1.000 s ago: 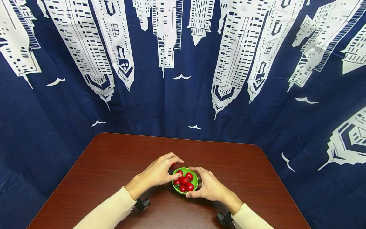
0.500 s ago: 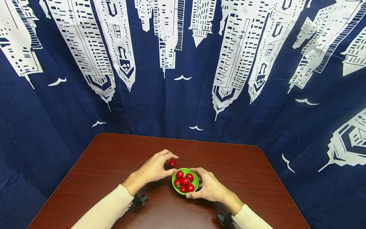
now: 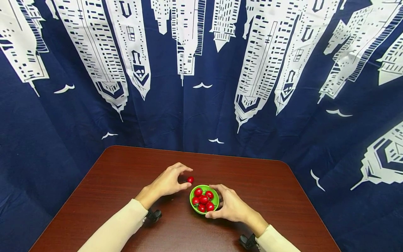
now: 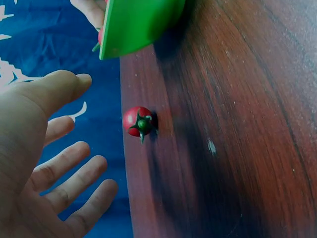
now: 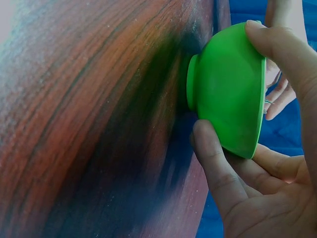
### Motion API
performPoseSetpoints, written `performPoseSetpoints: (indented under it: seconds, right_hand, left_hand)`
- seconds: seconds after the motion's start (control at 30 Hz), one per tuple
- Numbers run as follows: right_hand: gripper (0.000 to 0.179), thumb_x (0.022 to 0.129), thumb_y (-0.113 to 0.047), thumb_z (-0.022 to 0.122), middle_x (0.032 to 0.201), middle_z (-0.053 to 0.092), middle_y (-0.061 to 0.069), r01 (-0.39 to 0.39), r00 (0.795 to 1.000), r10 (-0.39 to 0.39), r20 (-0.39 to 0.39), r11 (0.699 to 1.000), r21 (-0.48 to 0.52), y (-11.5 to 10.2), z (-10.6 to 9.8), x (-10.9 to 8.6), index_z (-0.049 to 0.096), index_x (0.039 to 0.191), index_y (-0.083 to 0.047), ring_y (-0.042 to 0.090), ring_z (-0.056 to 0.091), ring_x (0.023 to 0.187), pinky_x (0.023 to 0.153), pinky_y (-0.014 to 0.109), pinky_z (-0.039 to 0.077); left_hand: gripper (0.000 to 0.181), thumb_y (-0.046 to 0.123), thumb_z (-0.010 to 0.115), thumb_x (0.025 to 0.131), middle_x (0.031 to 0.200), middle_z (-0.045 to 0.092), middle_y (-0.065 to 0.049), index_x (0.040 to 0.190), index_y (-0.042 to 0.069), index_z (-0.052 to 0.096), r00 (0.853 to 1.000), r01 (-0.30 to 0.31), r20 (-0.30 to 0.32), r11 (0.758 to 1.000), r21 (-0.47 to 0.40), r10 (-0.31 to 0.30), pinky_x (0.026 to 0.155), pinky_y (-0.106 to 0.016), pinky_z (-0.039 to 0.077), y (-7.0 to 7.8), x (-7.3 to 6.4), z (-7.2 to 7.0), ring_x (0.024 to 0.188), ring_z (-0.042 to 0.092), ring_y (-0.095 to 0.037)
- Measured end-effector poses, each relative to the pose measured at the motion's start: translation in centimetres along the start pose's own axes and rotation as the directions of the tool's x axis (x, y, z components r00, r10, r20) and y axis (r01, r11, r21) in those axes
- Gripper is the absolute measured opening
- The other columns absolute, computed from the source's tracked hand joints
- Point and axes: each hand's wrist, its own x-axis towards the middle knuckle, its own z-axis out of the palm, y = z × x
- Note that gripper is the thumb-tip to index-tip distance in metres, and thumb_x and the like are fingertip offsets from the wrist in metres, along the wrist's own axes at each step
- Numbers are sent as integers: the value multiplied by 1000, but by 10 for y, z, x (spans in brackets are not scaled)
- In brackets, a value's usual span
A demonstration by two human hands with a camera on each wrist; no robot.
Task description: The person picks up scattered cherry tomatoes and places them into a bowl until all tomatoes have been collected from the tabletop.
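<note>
A green bowl (image 3: 216, 201) stands on the table with several red cherry tomatoes (image 3: 203, 199) inside. My right hand (image 3: 232, 205) holds it from the right, thumb at the near rim and fingers round the far side. In the right wrist view, the fingers wrap the outer wall of the bowl (image 5: 228, 89). One more tomato (image 3: 190, 179) lies on the table just beyond the bowl's left side. My left hand (image 3: 168, 181) hovers beside it, thumb and fingers spread apart. The left wrist view shows that tomato (image 4: 136, 119) with its green stem, apart from the fingertips.
The brown wooden table (image 3: 252, 175) has rounded far corners. Behind it hangs a dark blue cloth (image 3: 163, 119) printed with white buildings and birds. A dark strap-on device (image 3: 154, 215) sits on the left wrist, with another (image 3: 248, 241) on the right.
My left hand has drawn back leftward from over the bowl, its thumb now clear of the rim. The loose tomato, partly hidden before, now shows between thumb and fingers. The right hand stays on the bowl.
</note>
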Motion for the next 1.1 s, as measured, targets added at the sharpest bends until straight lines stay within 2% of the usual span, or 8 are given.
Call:
performPoseSetpoints:
  seconds: [0.27,0.7,0.9,1.1]
  right_hand:
    - [105,84,-43,106,150,70,18,-9,1000,9,1,1000,7,0,0,0,55,163,4,8,81,109,84,16,68]
    - [104,84,-41,107,147,72,16,2,1000,-2,-4,1000,10,0,-1,-1,56,162,5,5,80,107,84,19,69]
    - [103,84,-40,106,146,72,16,13,1000,-13,-9,1000,-5,-1,-2,-1,56,162,5,5,81,107,84,21,70]
    - [103,85,-41,106,147,71,17,10,1000,-10,-7,1000,-19,-2,-1,-1,56,162,5,4,80,106,83,20,69]
  left_hand:
    - [58,28,96,96,140,77,-13,149,13,77,999,21,31,1000,20,-22,107,-53,68,-9,7,4,121,78,-31]
    - [60,25,98,94,139,76,-15,148,9,77,995,28,92,1000,0,-28,110,-52,67,-21,19,11,120,79,-33]
    - [58,25,98,95,139,77,-12,147,11,78,990,49,130,999,-9,-47,112,-50,66,-24,23,15,120,77,-30]
    - [55,24,99,94,137,78,-10,144,11,80,989,47,140,999,-4,-46,110,-48,67,-27,25,20,117,78,-27]
